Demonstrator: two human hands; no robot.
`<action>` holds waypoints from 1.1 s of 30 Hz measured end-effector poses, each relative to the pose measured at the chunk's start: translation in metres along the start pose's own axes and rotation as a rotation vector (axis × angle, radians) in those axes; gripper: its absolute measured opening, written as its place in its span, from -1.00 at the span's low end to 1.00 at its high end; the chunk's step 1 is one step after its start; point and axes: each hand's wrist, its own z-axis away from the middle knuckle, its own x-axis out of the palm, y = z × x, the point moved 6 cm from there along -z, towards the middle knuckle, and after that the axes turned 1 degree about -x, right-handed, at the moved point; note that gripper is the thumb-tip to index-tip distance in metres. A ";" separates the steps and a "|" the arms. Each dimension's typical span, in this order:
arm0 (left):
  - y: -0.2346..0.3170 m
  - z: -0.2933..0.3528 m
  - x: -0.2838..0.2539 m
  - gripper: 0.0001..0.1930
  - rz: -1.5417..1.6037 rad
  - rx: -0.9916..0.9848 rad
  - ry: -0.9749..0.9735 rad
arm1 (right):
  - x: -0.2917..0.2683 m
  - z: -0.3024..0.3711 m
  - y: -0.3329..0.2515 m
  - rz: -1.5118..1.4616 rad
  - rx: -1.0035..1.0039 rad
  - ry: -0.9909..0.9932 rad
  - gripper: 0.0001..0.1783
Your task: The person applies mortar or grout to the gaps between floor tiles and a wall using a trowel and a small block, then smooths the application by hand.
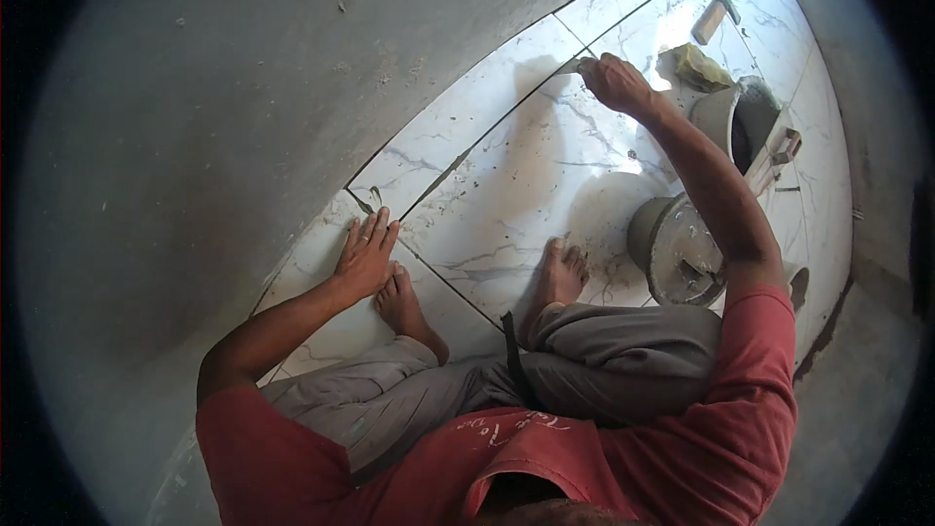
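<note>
My left hand (pixel 368 253) lies flat on a white marbled floor tile (pixel 467 268), fingers stretched out, near a joint by the wall. A ring shows on one finger. My right hand (pixel 616 84) is closed on what looks like a small flat scraper (pixel 570 66), its thin end at the long dark joint between tiles farther ahead. The scraper's handle is hidden in my fist. Grey-green paste (pixel 448 175) fills part of that joint and is smeared along its edge. Crumbs of it are scattered over the tiles.
A grey wall (pixel 214 117) rises close on the left. To the right stand a round tub (pixel 651 234) with paste-smeared insides and a bucket (pixel 714 122). Beyond are a crumpled yellowish bag (pixel 703 68), a block (pixel 709 21) and a brownish piece (pixel 787 146). My bare feet rest on the tiles.
</note>
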 end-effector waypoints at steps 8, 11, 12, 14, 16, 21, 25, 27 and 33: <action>0.006 -0.009 -0.010 -0.29 0.053 -0.010 0.046 | 0.025 0.028 0.008 -0.069 0.137 0.011 -0.79; 0.006 -0.011 -0.015 -0.31 0.074 -0.024 0.055 | 0.021 0.024 0.007 -0.027 0.212 -0.063 -0.75; 0.005 -0.009 -0.016 -0.31 0.061 -0.029 0.057 | 0.012 0.014 -0.001 -0.023 0.276 -0.175 -0.75; 0.006 -0.010 -0.018 -0.31 0.045 -0.027 0.063 | 0.005 0.005 -0.007 -0.018 0.306 -0.279 -0.75; 0.008 -0.014 -0.018 -0.32 0.071 -0.027 0.074 | 0.011 0.009 0.002 -0.014 0.320 -0.355 -0.75; 0.003 -0.016 -0.024 -0.36 0.065 -0.015 0.140 | 0.031 0.039 0.005 -0.068 0.248 -0.011 -0.76; 0.003 -0.022 -0.033 -0.38 0.069 0.001 0.194 | 0.036 0.044 0.010 -0.077 0.159 0.167 -0.85; 0.001 -0.026 -0.034 -0.39 0.080 -0.007 0.180 | 0.034 0.037 0.010 -0.115 0.167 0.121 -0.86; 0.002 -0.034 -0.041 -0.41 0.103 -0.008 0.166 | 0.020 -0.006 0.012 -0.060 0.280 -0.213 -0.75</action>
